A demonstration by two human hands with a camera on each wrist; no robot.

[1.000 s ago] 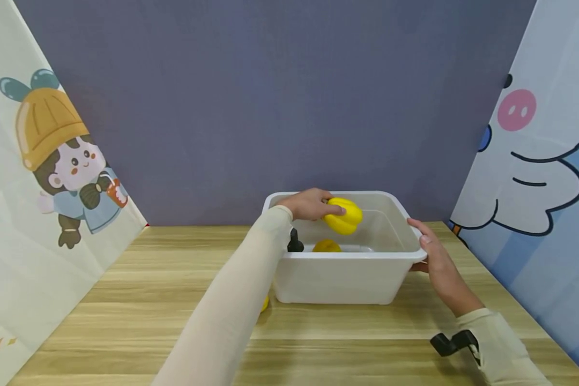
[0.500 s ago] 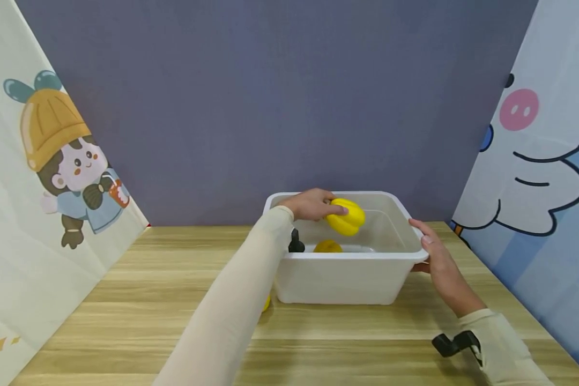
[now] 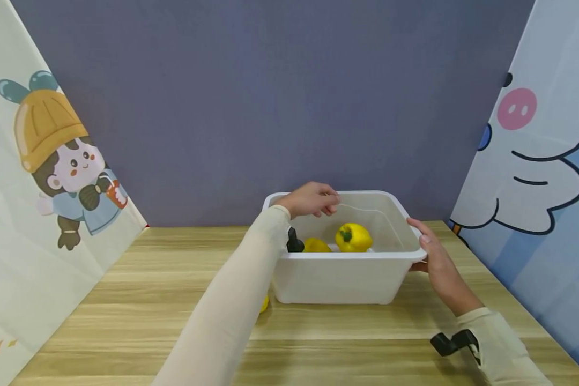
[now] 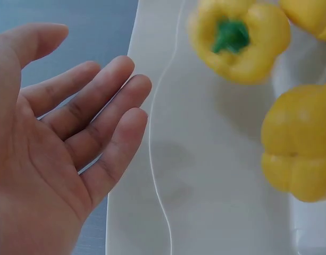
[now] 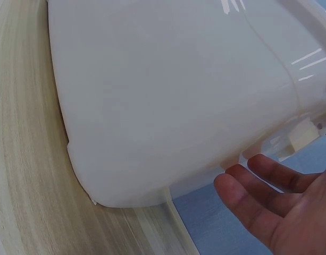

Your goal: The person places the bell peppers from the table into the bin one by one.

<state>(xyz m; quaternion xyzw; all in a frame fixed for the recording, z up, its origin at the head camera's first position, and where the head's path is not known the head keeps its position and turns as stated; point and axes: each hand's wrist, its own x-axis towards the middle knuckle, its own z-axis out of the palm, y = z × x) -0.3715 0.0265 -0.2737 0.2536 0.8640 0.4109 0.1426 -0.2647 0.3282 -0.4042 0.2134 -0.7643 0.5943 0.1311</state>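
Note:
My left hand [image 3: 311, 201] is over the back left of a white plastic bin [image 3: 335, 281], its fingers loosely bent around nothing. A yellow bell pepper [image 3: 354, 237] with a green stem lies inside the bin, below and right of that hand. Left of it shows the top of a second yellow pepper [image 3: 317, 245]. In the left wrist view, the open palm [image 4: 51, 143] faces the peppers, and part of another yellow one [image 4: 314, 16] enters the top right corner. My right hand [image 3: 439, 268] grips the bin's right rim, with fingers [image 5: 245, 204] beneath the lip.
A yellow object [image 3: 264, 304], mostly hidden by the left sleeve, lies on the wooden table [image 3: 173, 279] beside the bin's front left corner. A dark grey panel [image 3: 289, 107] stands behind the bin. Printed cartoon panels flank the table on both sides.
My left hand has let go of the bell pepper, which now lies lower in the bin with its stem showing. That hand has risen slightly. The right hand stays on the rim.

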